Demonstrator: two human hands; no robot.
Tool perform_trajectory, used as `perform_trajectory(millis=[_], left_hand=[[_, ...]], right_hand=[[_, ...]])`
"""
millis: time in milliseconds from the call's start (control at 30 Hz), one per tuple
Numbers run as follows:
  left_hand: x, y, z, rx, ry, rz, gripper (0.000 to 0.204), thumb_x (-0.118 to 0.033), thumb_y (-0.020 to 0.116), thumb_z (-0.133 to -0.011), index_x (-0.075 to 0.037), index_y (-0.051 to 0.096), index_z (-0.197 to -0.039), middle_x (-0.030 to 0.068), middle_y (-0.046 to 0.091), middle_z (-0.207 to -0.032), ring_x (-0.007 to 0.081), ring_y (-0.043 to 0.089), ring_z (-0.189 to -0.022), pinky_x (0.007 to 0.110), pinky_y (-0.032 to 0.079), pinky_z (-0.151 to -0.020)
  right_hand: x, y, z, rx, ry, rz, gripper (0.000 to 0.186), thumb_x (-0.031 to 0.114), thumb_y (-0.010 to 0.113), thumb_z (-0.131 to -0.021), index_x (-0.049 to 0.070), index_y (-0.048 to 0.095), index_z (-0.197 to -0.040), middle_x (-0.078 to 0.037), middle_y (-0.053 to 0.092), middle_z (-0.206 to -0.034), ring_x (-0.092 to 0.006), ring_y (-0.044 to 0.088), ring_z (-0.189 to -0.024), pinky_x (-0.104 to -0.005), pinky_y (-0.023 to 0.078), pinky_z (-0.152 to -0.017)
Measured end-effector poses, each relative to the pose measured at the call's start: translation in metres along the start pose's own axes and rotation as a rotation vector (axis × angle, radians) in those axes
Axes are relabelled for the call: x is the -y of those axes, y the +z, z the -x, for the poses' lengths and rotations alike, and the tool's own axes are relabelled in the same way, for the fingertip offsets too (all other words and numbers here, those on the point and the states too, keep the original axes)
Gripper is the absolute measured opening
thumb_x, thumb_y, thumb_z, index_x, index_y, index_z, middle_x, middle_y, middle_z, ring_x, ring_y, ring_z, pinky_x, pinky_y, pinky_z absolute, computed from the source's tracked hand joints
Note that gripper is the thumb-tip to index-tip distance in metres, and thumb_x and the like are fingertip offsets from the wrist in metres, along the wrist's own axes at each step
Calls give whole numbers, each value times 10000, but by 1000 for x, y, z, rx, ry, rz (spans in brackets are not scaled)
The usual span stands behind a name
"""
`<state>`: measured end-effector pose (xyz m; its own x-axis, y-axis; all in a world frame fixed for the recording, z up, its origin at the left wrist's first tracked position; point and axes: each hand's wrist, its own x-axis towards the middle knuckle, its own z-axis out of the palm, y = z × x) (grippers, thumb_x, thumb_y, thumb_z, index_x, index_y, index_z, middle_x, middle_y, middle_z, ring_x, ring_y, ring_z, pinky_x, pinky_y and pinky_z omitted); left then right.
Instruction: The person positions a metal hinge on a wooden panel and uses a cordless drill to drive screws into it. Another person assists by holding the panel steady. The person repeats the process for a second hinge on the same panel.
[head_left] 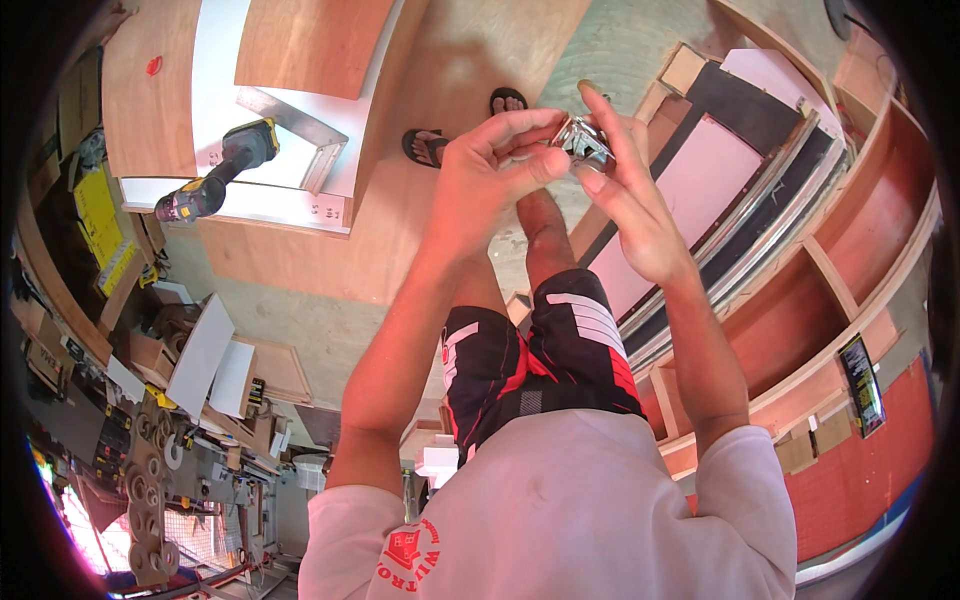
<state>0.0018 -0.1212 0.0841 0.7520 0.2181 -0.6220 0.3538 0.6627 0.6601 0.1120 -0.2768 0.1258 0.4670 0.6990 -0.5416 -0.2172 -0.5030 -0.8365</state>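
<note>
A small shiny metal fitting (583, 143), shaped like a cabinet hinge, is held up in front of me between both hands. My left hand (500, 165) grips its left side with thumb and bent fingers. On the other side, the thumb and fingers of my right hand (640, 195) close on it, with the index finger pointing upward. My fingers cover parts of the fitting, so its full outline is hidden. Both hands are well above the floor, over my legs and sandalled feet.
A cordless drill (225, 168) and a metal carpenter's square (325, 160) lie on a white board at left, beside wooden panels (315, 45). To the right stand a long wooden frame with compartments (835, 275) and stacked panels (690, 190). Cluttered shelving (150, 370) lines the far left.
</note>
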Motion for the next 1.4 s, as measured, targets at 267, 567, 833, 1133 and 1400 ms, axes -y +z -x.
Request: perform_trajectory(millis=[267, 567, 833, 1133, 1400], left_hand=[[-5, -18, -5, 92, -69, 123, 591, -381, 551, -1107, 125, 575, -1413, 200, 654, -1388, 277, 641, -1276, 400, 504, -1107], [-7, -20, -4, 126, -111, 93, 559, -353, 533, -1120, 124, 579, -1409, 211, 671, -1356, 259, 660, -1237, 396, 519, -1076], [-5, -18, -3, 125, -139, 78, 530, -340, 534, -1120, 115, 610, -1382, 198, 703, -1303, 242, 697, -1150, 376, 545, -1035], [-7, -8, 7, 79, 5, -225, 546, -285, 845, -907, 33, 691, -1323, 111, 749, -1177, 183, 714, -1064, 337, 570, -952], [-9, -3, 10, 114, 98, -545, 626, -144, 887, -848, -13, 643, -1410, 117, 703, -1168, 193, 694, -1054, 350, 597, -948]], right_hand=[[-7, 6, -8, -61, -48, 15, 624, 174, 486, -1062, -15, 310, -1630, -175, 419, -1379, -288, 438, -1310, -358, 299, -1178], [-8, 3, -10, -98, -74, 93, 508, 215, 491, -1117, -26, 431, -1560, -153, 488, -1324, -260, 513, -1249, -344, 392, -1112], [-12, -4, -7, -85, -60, 131, 430, 260, 495, -1123, 71, 576, -1501, -72, 561, -1286, -169, 539, -1192, -277, 444, -996], [-15, -3, 0, -121, -261, 245, 433, 29, 640, -1001, 31, 628, -1434, -122, 594, -1240, -243, 629, -1112, -349, 532, -952], [-12, -7, -2, -125, -275, 341, 403, 44, 663, -990, 23, 664, -1392, -138, 622, -1194, -265, 655, -1019, -363, 545, -890]])
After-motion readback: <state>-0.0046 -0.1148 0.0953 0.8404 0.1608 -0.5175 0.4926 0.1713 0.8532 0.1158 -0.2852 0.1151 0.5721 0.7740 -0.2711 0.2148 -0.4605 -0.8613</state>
